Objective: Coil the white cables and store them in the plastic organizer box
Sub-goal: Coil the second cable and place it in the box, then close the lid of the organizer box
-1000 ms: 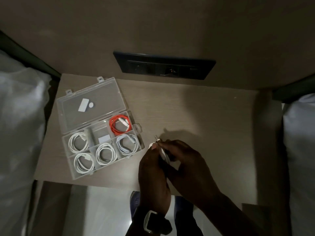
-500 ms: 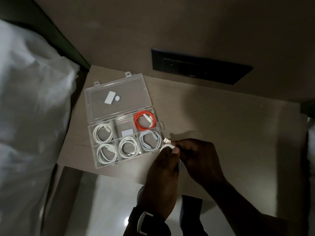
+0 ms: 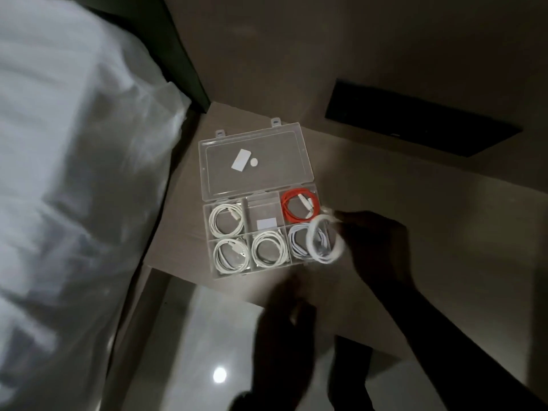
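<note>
A clear plastic organizer box [image 3: 301, 264] lies open on the small table, its lid [image 3: 255, 161] folded back. Coiled white cables fill several compartments, such as the upper left one [image 3: 226, 219]; an orange cable [image 3: 300, 207] sits in the upper right one. The top middle compartment [image 3: 262, 212] holds only a white label. My right hand [image 3: 373, 241] holds a coiled white cable [image 3: 324, 240] upright over the box's right end, above the lower right compartment. My left hand [image 3: 281, 318] is blurred, below the box and apart from the cable, fingers loosely spread.
The box sits near the front left of the wooden table [image 3: 415, 232]. White bedding [image 3: 74, 173] rises close on the left. A dark wall panel [image 3: 421, 129] is behind the table. Glossy floor [image 3: 213, 351] shows below the table's front edge.
My left hand has let go of the cable and dropped back. My right hand has carried the finished coil left, over the box's right end. The view has swung left.
</note>
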`<action>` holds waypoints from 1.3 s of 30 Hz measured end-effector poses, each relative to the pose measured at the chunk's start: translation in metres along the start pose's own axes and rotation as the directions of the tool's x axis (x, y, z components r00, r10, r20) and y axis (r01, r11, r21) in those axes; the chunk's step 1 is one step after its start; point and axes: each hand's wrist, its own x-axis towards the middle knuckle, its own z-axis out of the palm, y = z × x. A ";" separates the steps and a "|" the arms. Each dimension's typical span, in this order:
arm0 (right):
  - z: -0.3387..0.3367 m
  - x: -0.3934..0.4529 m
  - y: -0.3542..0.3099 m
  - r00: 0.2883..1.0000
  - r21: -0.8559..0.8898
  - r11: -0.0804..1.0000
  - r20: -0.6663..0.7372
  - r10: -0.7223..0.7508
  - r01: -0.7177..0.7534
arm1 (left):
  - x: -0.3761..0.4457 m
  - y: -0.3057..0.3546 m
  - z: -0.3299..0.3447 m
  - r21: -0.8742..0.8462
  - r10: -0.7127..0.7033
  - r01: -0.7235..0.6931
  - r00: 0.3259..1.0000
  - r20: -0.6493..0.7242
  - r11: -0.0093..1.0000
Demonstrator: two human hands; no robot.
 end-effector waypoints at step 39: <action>0.113 0.030 -0.028 0.724 -0.439 0.603 0.573 -0.384 0.666 | 0.135 -0.054 -0.039 0.633 0.346 -0.203 0.932 -0.110 0.747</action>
